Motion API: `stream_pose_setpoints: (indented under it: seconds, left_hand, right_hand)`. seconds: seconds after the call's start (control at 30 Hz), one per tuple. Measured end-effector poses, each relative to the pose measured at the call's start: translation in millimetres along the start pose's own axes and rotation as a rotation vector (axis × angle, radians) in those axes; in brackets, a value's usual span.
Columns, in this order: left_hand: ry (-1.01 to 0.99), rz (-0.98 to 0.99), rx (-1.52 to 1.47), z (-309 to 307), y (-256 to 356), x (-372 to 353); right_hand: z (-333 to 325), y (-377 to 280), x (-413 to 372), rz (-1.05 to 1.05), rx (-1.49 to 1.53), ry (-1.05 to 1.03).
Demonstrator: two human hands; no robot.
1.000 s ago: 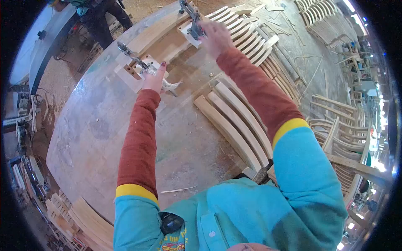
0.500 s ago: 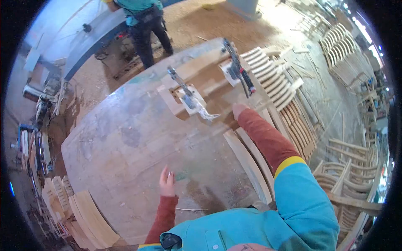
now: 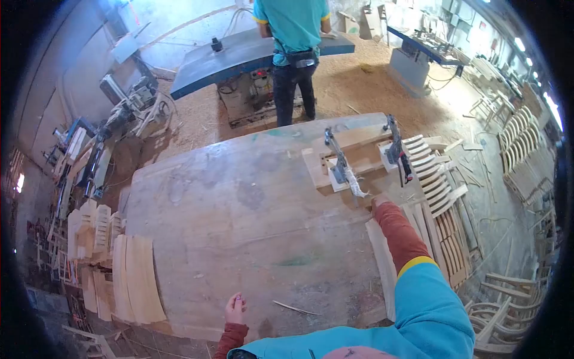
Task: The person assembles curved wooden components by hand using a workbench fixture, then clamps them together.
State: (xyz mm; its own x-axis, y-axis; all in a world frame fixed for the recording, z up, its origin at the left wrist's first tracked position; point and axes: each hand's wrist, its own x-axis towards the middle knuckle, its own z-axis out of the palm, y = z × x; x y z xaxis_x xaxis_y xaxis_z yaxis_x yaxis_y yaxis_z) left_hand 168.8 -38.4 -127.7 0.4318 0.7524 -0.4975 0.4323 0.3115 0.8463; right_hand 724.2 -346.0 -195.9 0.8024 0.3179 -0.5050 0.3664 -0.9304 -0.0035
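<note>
My left hand [image 3: 236, 310] hovers over the near edge of the worktable [image 3: 239, 215], fingers curled together around something too small to make out, if anything. A thin wood sliver [image 3: 296, 308] lies to its right. My right arm reaches forward, and my right hand [image 3: 376, 201] is at the near side of a wooden jig [image 3: 365, 160]; its fingers are hidden. Two toggle clamps are fixed on the jig: the left clamp [image 3: 339, 169] has a whitish wrapped handle, the right clamp [image 3: 396, 152] a dark and red one.
Curved wooden slats [image 3: 427, 173] are stacked right of the jig. Flat boards [image 3: 139, 278] lie along the table's left edge. Beyond the table, a co-worker [image 3: 293, 54] stands at a blue-edged machine table [image 3: 245, 57]. Chair frames [image 3: 502, 305] stand at lower right.
My view has tilted up and shifted left, showing more of the far machine. My left hand has drawn back toward me with its fingers more curled. My right hand stays by the jig.
</note>
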Motion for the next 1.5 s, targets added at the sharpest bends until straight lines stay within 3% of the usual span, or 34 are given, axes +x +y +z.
stream_pose_setpoints:
  seconds: [0.07, 0.13, 0.23, 0.33, 0.53, 0.63, 0.73, 0.83, 0.87, 0.93, 0.97, 1.0, 1.07, 1.1, 1.13, 1.17, 1.2, 1.27, 1.3, 1.33, 1.37, 1.4, 1.5]
  left_hand:
    - [0.01, 0.011, 0.009, -21.2, -9.8, -7.3]
    - [0.019, 0.044, 0.01, -44.1, -26.8, -10.5]
    - [0.056, -0.032, 0.03, -69.8, -35.7, -17.3]
    - [0.057, -0.044, 0.105, -92.9, -47.6, -21.3]
    - [0.045, -0.026, 0.092, -117.3, -67.3, -27.9]
    - [0.068, -0.027, 0.158, -116.2, -53.8, -38.5]
    - [0.045, 0.054, 0.228, -134.2, -67.3, -33.6]
    - [0.12, 0.276, 0.442, -157.6, -77.9, -27.7]
    - [0.096, 0.114, 0.552, -167.1, -71.3, -29.2]
    - [0.187, 0.184, 0.843, -184.1, -90.3, -21.5]
    - [0.232, 0.221, 0.988, -191.9, -99.6, -20.1]
    - [0.123, 0.115, 0.966, -196.4, -93.2, -18.2]
    - [0.131, 0.222, 1.078, -196.9, -113.6, -1.3]
    - [0.135, 0.278, 1.134, -196.5, -121.2, 3.7]
    - [-0.026, 0.114, 1.166, -188.1, -92.7, -1.0]
    - [-0.063, 0.063, 1.23, -177.2, -74.9, -1.8]
    - [-0.1, 0.009, 1.301, -169.5, -61.0, -4.5]
    - [-0.21, -0.038, 1.419, -173.3, -68.1, 7.0]
    - [-0.289, -0.03, 1.471, -179.3, -89.6, 30.5]
    - [-0.358, -0.044, 1.474, -185.8, -105.4, 52.9]
    - [-0.427, -0.057, 1.482, -189.4, -112.9, 65.9]
    - [-0.441, -0.089, 1.485, -184.6, -98.4, 58.1]
    - [-0.43, -0.114, 1.505, -168.1, -54.1, 33.8]
  right_hand:
    - [-3.8, -16.5, -11.0, -0.008, -0.023, 0.013]
    - [-50.6, -46.1, -75.6, 0.016, -0.085, 0.026]
    - [-47.2, -57.0, -54.9, -0.074, -0.114, -0.04]
    - [-72.3, -84.6, -94.6, 0.04, 0.083, 0.056]
    - [-19.0, -73.8, -49.8, 0.092, 0.069, 0.127]
    - [2.5, -56.6, -28.5, -0.121, 0.036, 0.303]
    - [-18.1, -39.5, -55.1, -0.114, 0.33, 0.486]
    - [-46.8, -46.2, -146.7, -0.12, 0.794, 0.621]
    - [-34.9, -41.5, -159.0, -0.246, 1.207, 0.52]
    - [-22.5, -40.1, -230.6, -0.445, 1.422, 0.236]
    - [-15.5, -39.3, -271.6, -0.412, 1.344, 0.011]
    - [-7.9, -41.1, -309.4, -0.375, 1.261, -0.212]
    - [3.6, -45.8, -363.4, -0.207, 0.87, -0.572]
    - [20.1, -35.8, -367.0, -0.2, 0.752, -0.307]
    - [40.1, -21.0, -360.2, -0.189, 0.626, -0.049]
    - [64.7, -9.5, -352.4, -0.174, 0.492, 0.2]
    - [69.9, -9.3, -342.2, 0.064, 0.715, 0.303]
    - [64.3, -27.3, -358.7, 0.153, 0.374, 0.592]
    - [86.9, -16.6, -339.3, 0.171, 0.261, 0.598]
    - [82.0, -31.5, -346.5, 0.247, 0.364, 0.482]
    - [120.9, -22.0, -327.4, 0.233, 0.256, 0.591]
    - [104.8, -50.7, -347.1, 0.416, 0.154, 0.452]
    - [110.8, -62.5, -345.0, 0.506, 0.181, 0.545]
